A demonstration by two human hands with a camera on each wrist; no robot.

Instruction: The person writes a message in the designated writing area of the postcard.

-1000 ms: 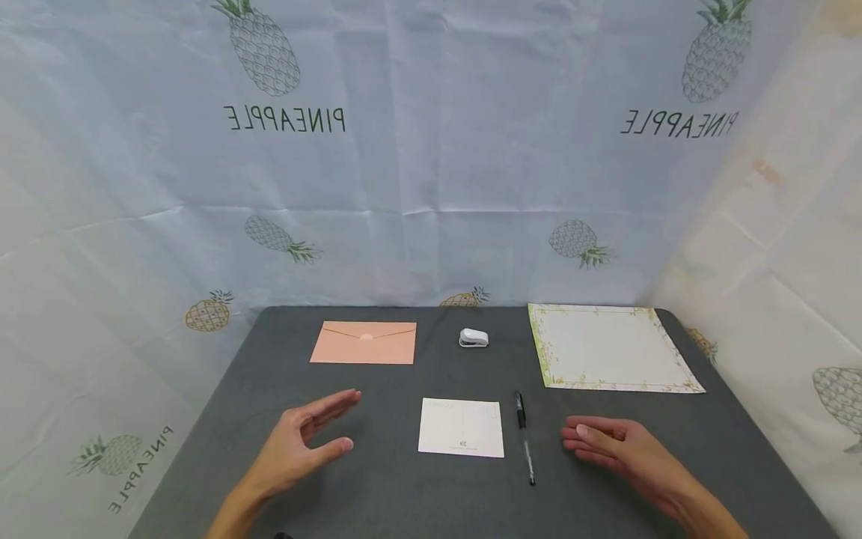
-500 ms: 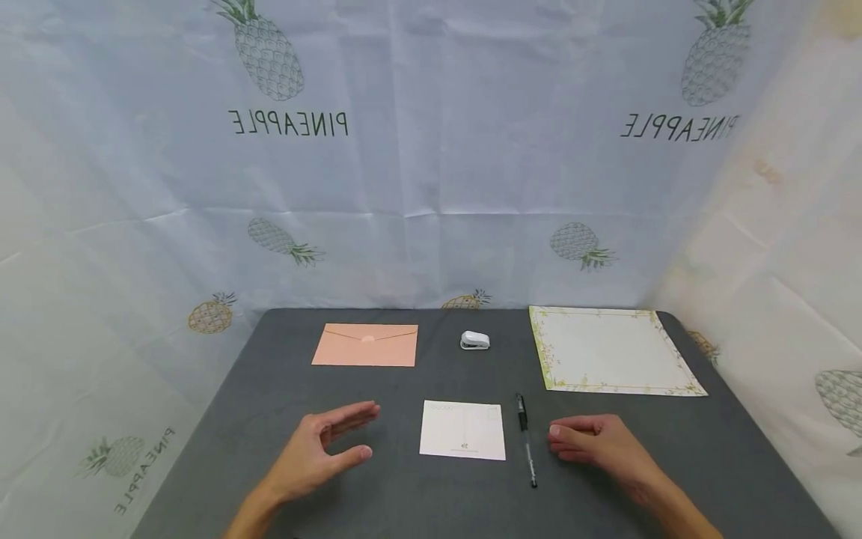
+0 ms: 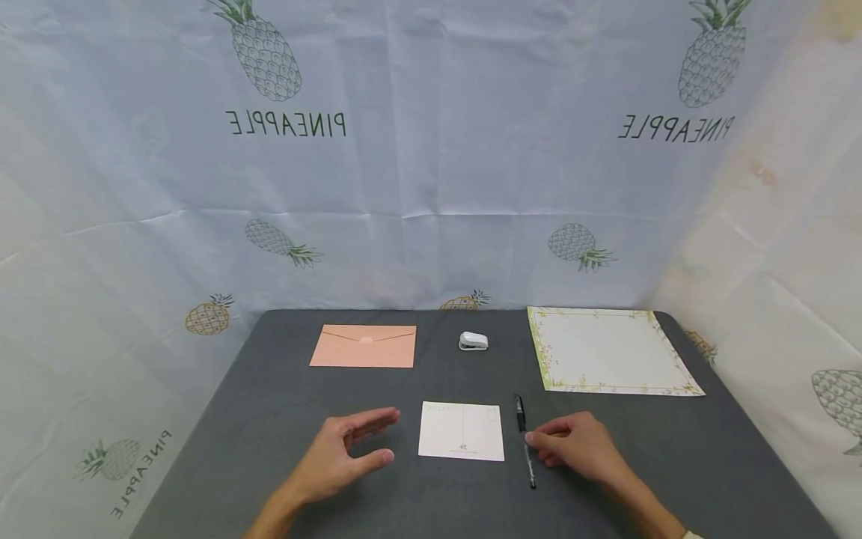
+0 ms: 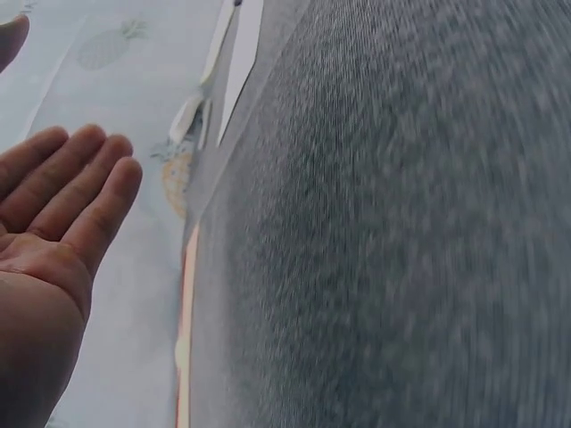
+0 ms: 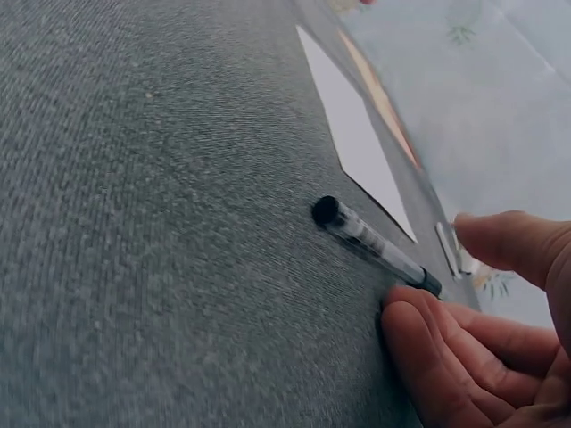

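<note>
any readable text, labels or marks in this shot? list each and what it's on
"PINEAPPLE", mirrored, on the backdrop cloth: upper left, upper right, and again at lower left.
Postcard: printed lines and a small mark, too small to read.
Pen, stapler, pink envelope, bordered paper sheet: no readable text.

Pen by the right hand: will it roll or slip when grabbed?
The pen has a slim round barrel lying flat on the grey table, so a sideways nudge would probably roll it. The cloth-like surface may damp that. It looks like light, smooth plastic, so the right hand fingers, now at its side, likely need a firm pinch.
</note>
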